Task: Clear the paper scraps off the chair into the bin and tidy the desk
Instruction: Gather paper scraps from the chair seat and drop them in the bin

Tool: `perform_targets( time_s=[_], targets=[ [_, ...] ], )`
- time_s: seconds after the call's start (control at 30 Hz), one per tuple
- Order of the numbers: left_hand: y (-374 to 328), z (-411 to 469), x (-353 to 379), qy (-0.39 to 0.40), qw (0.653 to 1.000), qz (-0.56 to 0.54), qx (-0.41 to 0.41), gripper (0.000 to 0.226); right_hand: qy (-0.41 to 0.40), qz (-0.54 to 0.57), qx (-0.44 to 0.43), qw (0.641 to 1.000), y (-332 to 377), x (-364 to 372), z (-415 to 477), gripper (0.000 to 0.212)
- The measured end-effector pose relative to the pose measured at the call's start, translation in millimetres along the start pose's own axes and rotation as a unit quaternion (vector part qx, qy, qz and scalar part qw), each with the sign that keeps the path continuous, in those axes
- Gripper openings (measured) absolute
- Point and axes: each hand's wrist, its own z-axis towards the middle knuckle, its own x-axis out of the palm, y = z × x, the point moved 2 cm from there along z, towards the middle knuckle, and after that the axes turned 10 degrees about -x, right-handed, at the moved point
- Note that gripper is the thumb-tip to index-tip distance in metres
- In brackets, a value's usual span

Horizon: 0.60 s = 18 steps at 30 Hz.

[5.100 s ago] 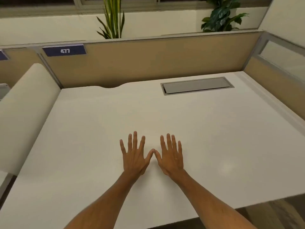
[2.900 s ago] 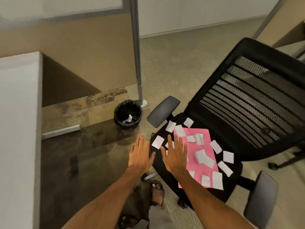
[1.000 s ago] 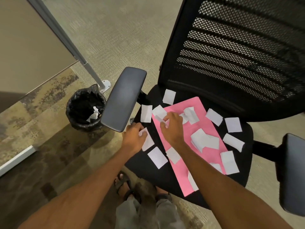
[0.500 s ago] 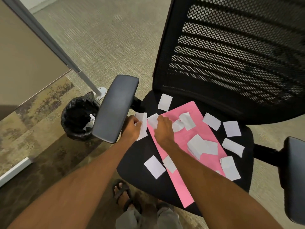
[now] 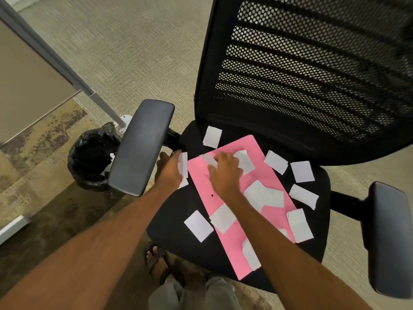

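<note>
- A black mesh-backed chair (image 5: 176,231), seen from above; white paper scraps (image 5: 197,224) lie scattered over its seat and over a pink sheet (image 5: 232,242).
- The left hand (image 5: 171,171), at the seat's left edge, has its fingers curled around a few scraps.
- The right hand (image 5: 224,173) rests on the pink sheet, fingers bunched, pinching one scrap.
- A black-lined bin (image 5: 89,157) stands on the floor, left of the chair's armrest (image 5: 143,146).

White paper scraps (image 5: 198,225) litter the black mesh chair (image 5: 201,253) and the pink sheet (image 5: 201,177) on its seat. The left hand (image 5: 171,171), beside the left armrest (image 5: 143,146), grips several scraps. The right hand (image 5: 224,173) rests on the pink sheet, its fingers (image 5: 220,157) seemingly pinching another. A black-lined bin (image 5: 85,182) stands on the floor, left.
</note>
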Motion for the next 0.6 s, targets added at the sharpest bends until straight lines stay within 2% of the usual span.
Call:
perform_targets(
  time_s=[0.07, 0.13, 0.23, 0.3, 0.5, 0.6],
  targets=[
    [1.2, 0.4, -1.4, -0.031, 0.998, 0.028, -0.04, 0.057, -0.001, -0.039, -0.003, 0.999, -19.0, -9.9, -2.4, 0.028],
    [0.0, -1.7, -4.2, -0.058, 0.995, 0.075, -0.028, 0.052, 0.028, -0.075, -0.019, 0.997, -35.9, -15.6, -4.7, 0.033],
    [-3.8, -0.2, -8.9, -0.062, 0.998, 0.008, 0.02, 0.03, 0.079, -0.09, -0.037, 0.992, -48.7, -16.4, -5.5, 0.035],
    [-7.8, -0.1, -13.0, -0.069, 0.997, -0.042, 0.016, 0.021, 0.104, -0.099, -0.052, 0.988, -51.0, -13.7, -7.3, 0.036],
    [-37.0, 1.9, -13.6, -0.06, 0.987, -0.145, 0.04, 0.017, 0.089, -0.144, -0.092, 0.981, -48.6, -3.5, -12.4, 0.046],
    [-61.8, 10.7, -6.9, -0.019, 0.979, -0.202, 0.012, 0.022, 0.08, -0.134, -0.108, 0.982, -46.1, 0.0, -12.4, 0.054]
  ],
)
